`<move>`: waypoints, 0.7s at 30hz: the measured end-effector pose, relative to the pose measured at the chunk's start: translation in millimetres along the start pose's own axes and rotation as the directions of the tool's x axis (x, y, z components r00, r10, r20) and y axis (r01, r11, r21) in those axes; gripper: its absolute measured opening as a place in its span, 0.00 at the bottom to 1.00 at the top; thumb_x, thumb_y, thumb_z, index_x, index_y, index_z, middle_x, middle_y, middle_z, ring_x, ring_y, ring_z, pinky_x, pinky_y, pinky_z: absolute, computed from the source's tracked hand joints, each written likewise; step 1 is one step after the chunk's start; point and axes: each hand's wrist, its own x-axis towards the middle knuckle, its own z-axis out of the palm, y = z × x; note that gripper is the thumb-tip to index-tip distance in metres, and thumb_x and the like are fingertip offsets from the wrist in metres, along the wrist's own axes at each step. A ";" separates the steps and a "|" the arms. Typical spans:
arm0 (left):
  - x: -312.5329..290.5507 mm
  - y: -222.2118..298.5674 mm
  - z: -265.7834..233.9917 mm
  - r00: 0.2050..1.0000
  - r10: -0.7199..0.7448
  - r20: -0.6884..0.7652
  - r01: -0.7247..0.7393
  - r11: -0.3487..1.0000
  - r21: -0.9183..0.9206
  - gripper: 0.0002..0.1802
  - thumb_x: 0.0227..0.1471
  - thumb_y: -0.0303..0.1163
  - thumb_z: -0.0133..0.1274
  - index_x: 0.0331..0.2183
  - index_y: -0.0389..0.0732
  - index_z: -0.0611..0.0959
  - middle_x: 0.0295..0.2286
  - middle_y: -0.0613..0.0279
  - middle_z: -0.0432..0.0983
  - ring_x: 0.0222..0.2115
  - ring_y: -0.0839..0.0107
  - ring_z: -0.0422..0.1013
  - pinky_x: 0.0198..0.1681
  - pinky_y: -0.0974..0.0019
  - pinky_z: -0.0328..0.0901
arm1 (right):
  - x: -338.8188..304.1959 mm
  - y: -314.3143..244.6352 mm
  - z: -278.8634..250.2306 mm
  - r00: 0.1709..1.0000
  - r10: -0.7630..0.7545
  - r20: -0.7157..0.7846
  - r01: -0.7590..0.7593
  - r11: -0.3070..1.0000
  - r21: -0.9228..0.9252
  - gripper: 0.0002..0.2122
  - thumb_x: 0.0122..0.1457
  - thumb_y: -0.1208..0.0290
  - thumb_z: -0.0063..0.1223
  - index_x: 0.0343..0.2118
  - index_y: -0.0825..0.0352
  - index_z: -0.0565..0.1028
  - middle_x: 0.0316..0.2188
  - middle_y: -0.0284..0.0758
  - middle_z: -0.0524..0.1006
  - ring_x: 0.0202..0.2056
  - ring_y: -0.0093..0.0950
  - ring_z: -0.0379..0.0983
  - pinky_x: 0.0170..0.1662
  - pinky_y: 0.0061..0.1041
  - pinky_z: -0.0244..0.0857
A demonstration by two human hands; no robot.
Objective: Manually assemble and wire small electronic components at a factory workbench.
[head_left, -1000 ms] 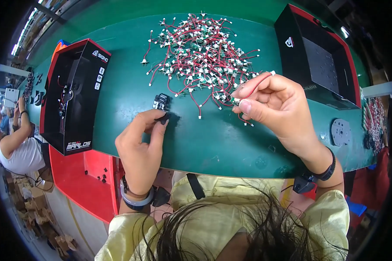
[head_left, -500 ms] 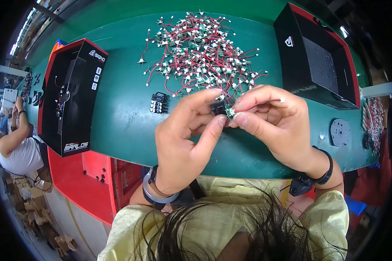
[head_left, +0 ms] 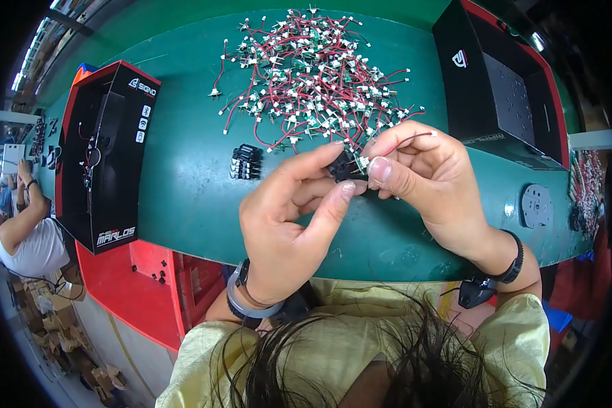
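"What's the left hand [head_left: 284, 212] got, from the head view?"

"A black part [head_left: 340, 168], pinched between thumb and fingertip, just above the table [head_left: 190, 211]."

"And the right hand [head_left: 434, 182]?"

"Thumb and finger pinch a small green board [head_left: 362, 164]. Its red wire [head_left: 406, 141] arches over the fingers to a white plug [head_left: 433, 134]."

"Joined yet?"

"Can't tell. They're right up against each other, but the fingertips hide where they meet. I'd call that piece midway."

"Anything finished?"

"Hard to say. The left box [head_left: 126, 183] has a few wired pieces [head_left: 89, 163] in it; they could be done ones, but I'm not sure. The black cluster [head_left: 245, 163] beside the left hand shows no red wire, so I'd guess it's waiting."

"Much left, then?"

"Plenty, I'd judge: a big pile [head_left: 313, 75] of wired boards lies beyond both hands."
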 end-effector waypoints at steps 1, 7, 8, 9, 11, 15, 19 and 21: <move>-0.3 -1.5 -0.3 1.000 0.020 -0.010 -0.020 1.000 0.011 0.18 0.44 0.15 0.50 0.41 0.28 0.71 0.29 0.57 0.74 0.32 0.72 0.73 0.33 0.76 0.68 | 0.5 1.9 0.5 1.000 0.002 0.000 -0.002 1.000 0.001 0.06 0.52 0.79 0.51 0.33 0.72 0.69 0.29 0.34 0.72 0.31 0.20 0.72 0.34 0.16 0.66; -2.6 -1.7 3.9 0.988 0.126 -0.087 -0.103 0.967 0.232 0.17 0.40 0.16 0.55 0.37 0.30 0.74 0.28 0.57 0.75 0.29 0.73 0.73 0.31 0.75 0.68 | -2.0 6.6 -2.2 1.000 -0.004 0.002 0.004 1.000 -0.017 0.05 0.52 0.79 0.51 0.32 0.71 0.69 0.28 0.33 0.72 0.31 0.17 0.70 0.35 0.14 0.65; -3.1 -1.7 4.2 0.981 0.170 -0.092 -0.130 0.931 0.341 0.17 0.38 0.17 0.57 0.35 0.30 0.76 0.28 0.56 0.75 0.28 0.73 0.74 0.31 0.74 0.69 | -2.4 6.9 -2.6 1.000 0.005 -0.001 -0.005 1.000 -0.025 0.05 0.52 0.79 0.51 0.32 0.71 0.69 0.28 0.32 0.72 0.31 0.17 0.69 0.36 0.14 0.64; -3.6 -2.3 5.4 0.982 0.167 -0.092 -0.127 0.931 0.341 0.17 0.38 0.17 0.57 0.35 0.30 0.76 0.28 0.56 0.75 0.28 0.73 0.74 0.31 0.74 0.69 | -2.8 7.2 -2.8 1.000 0.014 -0.004 -0.014 0.999 -0.033 0.05 0.52 0.78 0.51 0.32 0.71 0.69 0.29 0.32 0.72 0.31 0.16 0.68 0.36 0.13 0.64; -2.2 -4.1 4.4 0.967 0.219 -0.130 -0.153 0.908 0.391 0.17 0.35 0.18 0.60 0.33 0.32 0.77 0.27 0.55 0.75 0.27 0.72 0.74 0.30 0.74 0.69 | -1.3 8.0 -0.4 1.000 0.028 -0.010 -0.028 0.999 -0.017 0.05 0.52 0.78 0.51 0.32 0.71 0.69 0.29 0.32 0.72 0.31 0.16 0.68 0.36 0.13 0.64; -1.2 -9.1 0.8 0.945 0.308 -0.112 -0.217 0.843 0.492 0.17 0.33 0.19 0.61 0.32 0.32 0.78 0.26 0.54 0.75 0.26 0.70 0.74 0.29 0.73 0.68 | -2.1 8.0 4.0 0.998 0.064 -0.020 -0.064 0.998 -0.015 0.05 0.52 0.74 0.52 0.30 0.68 0.70 0.34 0.33 0.70 0.31 0.15 0.65 0.34 0.15 0.60; -0.1 -13.0 2.3 0.904 0.413 -0.116 -0.297 0.798 0.524 0.17 0.30 0.19 0.63 0.30 0.33 0.78 0.25 0.54 0.75 0.23 0.68 0.73 0.26 0.72 0.67 | -3.4 5.1 4.8 0.994 0.105 -0.019 -0.105 0.994 0.005 0.06 0.52 0.73 0.53 0.30 0.68 0.71 0.37 0.35 0.71 0.31 0.16 0.65 0.34 0.15 0.61; -0.6 -13.5 3.0 0.898 0.424 -0.116 -0.302 0.787 0.537 0.17 0.30 0.19 0.63 0.29 0.33 0.78 0.24 0.55 0.75 0.23 0.68 0.73 0.25 0.72 0.67 | -3.6 3.7 4.7 0.993 0.121 0.002 -0.121 0.991 0.058 0.05 0.52 0.77 0.50 0.31 0.73 0.71 0.29 0.33 0.72 0.32 0.17 0.69 0.37 0.15 0.63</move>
